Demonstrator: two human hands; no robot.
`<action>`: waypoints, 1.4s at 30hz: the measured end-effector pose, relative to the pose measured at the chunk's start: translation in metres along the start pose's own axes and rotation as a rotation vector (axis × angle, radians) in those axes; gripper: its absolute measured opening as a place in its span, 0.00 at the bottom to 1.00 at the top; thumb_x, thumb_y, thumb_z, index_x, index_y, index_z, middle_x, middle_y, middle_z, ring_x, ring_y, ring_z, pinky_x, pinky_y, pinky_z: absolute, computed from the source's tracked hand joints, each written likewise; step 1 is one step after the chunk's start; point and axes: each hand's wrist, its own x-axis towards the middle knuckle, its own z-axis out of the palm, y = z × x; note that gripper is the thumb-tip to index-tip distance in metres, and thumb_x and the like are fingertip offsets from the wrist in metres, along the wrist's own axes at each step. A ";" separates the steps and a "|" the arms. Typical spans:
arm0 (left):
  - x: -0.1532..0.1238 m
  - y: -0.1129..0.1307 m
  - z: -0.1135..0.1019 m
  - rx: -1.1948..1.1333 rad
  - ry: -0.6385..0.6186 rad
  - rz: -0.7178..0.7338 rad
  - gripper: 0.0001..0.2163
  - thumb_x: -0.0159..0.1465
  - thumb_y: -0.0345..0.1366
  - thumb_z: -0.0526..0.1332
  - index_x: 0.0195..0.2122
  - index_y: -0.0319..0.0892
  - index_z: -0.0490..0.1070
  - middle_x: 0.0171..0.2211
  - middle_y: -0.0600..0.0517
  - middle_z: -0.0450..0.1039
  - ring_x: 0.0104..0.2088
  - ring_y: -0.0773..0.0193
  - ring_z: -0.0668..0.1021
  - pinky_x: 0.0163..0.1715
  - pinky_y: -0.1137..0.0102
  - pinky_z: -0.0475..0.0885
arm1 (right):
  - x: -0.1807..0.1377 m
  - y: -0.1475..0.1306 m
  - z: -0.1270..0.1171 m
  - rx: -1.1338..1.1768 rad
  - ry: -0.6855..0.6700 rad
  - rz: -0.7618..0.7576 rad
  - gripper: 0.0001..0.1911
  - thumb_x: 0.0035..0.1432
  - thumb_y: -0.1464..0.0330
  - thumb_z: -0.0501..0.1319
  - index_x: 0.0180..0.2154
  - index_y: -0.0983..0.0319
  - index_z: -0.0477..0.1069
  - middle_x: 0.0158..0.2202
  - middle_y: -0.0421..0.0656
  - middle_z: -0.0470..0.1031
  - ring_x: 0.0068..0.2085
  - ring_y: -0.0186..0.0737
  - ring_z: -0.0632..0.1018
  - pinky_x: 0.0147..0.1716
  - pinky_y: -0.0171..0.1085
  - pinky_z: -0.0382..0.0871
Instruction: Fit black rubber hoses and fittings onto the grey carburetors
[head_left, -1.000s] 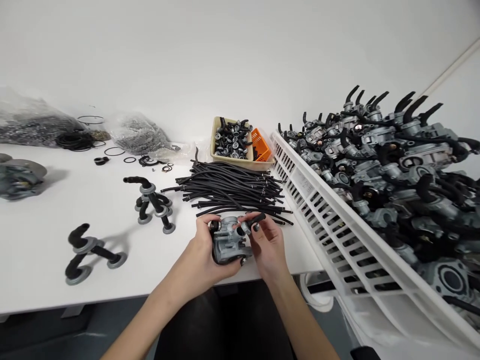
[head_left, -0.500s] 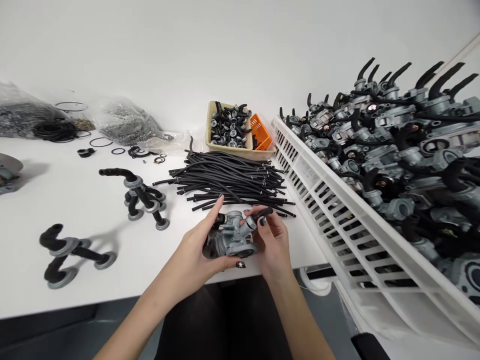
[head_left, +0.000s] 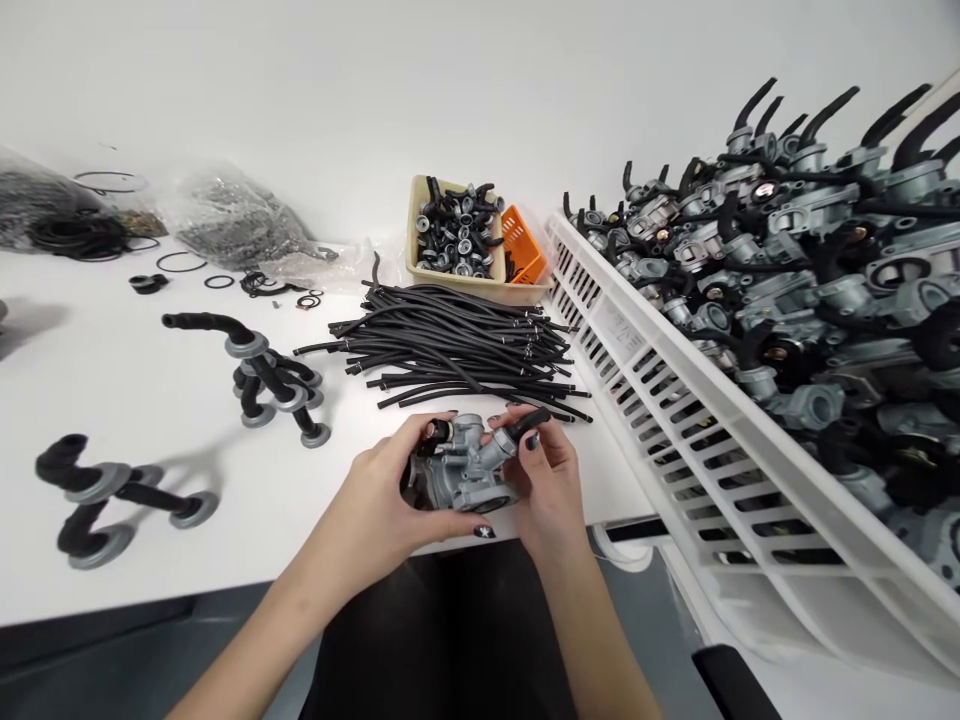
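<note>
A grey metal carburetor (head_left: pixel 463 468) is held between both hands just above the table's front edge. My left hand (head_left: pixel 391 492) wraps round its left side, thumb along the bottom and fingers behind. My right hand (head_left: pixel 551 478) closes round the grey cap with a black rubber elbow (head_left: pixel 527 425) at the carburetor's upper right; thumb and fingers pinch it. Whether the cap is fully seated I cannot tell. Beyond the hands lies a pile of black rubber hoses (head_left: pixel 457 345). Caps with black rubber elbows (head_left: pixel 259 370) stand to the left, with another group (head_left: pixel 112 490) nearer me.
On the right, a white slatted crate (head_left: pixel 675 430) is heaped with carburetors (head_left: pixel 795 260). At the back sit a cream tray (head_left: pixel 415 215) of capped elbows and an orange basket (head_left: pixel 529 250). Plastic bags of parts (head_left: pixel 225 215) and black rubber rings (head_left: pixel 180 262) lie at the back left.
The camera view has shifted slightly, so the table's things appear further left and higher. My left index finger has folded down onto the carburetor; both hands keep their hold.
</note>
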 end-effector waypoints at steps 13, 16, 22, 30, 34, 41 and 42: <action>0.002 0.000 0.000 -0.005 0.011 0.029 0.31 0.46 0.45 0.74 0.51 0.47 0.68 0.46 0.53 0.78 0.48 0.53 0.78 0.44 0.67 0.74 | -0.003 0.004 -0.002 0.004 0.054 -0.009 0.13 0.52 0.55 0.69 0.38 0.53 0.79 0.32 0.39 0.78 0.31 0.36 0.78 0.31 0.36 0.72; 0.001 0.000 0.000 -0.013 0.015 0.047 0.31 0.46 0.45 0.74 0.51 0.47 0.68 0.46 0.54 0.78 0.47 0.54 0.78 0.44 0.67 0.73 | -0.003 0.005 -0.003 -0.008 0.057 -0.009 0.13 0.52 0.55 0.69 0.38 0.53 0.79 0.32 0.38 0.78 0.31 0.35 0.77 0.30 0.34 0.72; 0.001 0.002 -0.001 0.004 0.002 0.039 0.31 0.46 0.47 0.74 0.50 0.47 0.68 0.46 0.53 0.77 0.46 0.54 0.78 0.43 0.68 0.72 | -0.002 0.005 -0.002 0.043 0.035 -0.040 0.11 0.48 0.58 0.72 0.34 0.54 0.80 0.31 0.38 0.78 0.30 0.34 0.78 0.33 0.34 0.72; 0.002 0.001 -0.001 -0.002 -0.008 0.041 0.30 0.46 0.46 0.74 0.50 0.47 0.67 0.44 0.56 0.77 0.44 0.57 0.78 0.41 0.70 0.71 | -0.002 0.005 -0.003 0.023 0.044 -0.030 0.14 0.46 0.56 0.73 0.33 0.55 0.81 0.29 0.38 0.77 0.29 0.35 0.78 0.30 0.35 0.71; 0.001 0.000 -0.001 -0.018 -0.011 0.037 0.30 0.47 0.46 0.74 0.49 0.47 0.67 0.44 0.55 0.77 0.44 0.57 0.78 0.41 0.69 0.71 | -0.005 0.005 -0.004 0.018 0.026 -0.073 0.09 0.50 0.59 0.71 0.32 0.56 0.82 0.36 0.41 0.77 0.33 0.36 0.78 0.32 0.35 0.72; 0.002 0.001 -0.002 -0.030 -0.011 0.029 0.30 0.47 0.47 0.74 0.49 0.46 0.67 0.44 0.55 0.77 0.44 0.57 0.78 0.41 0.69 0.72 | -0.005 0.001 -0.003 0.005 -0.020 -0.086 0.08 0.54 0.63 0.68 0.36 0.58 0.82 0.38 0.44 0.80 0.35 0.39 0.79 0.36 0.37 0.73; 0.002 0.001 -0.002 -0.031 -0.008 0.029 0.30 0.47 0.47 0.74 0.49 0.46 0.67 0.44 0.55 0.77 0.44 0.57 0.78 0.41 0.69 0.72 | -0.005 0.001 -0.002 0.003 -0.022 -0.088 0.08 0.54 0.63 0.68 0.36 0.58 0.82 0.37 0.44 0.81 0.35 0.39 0.79 0.37 0.37 0.73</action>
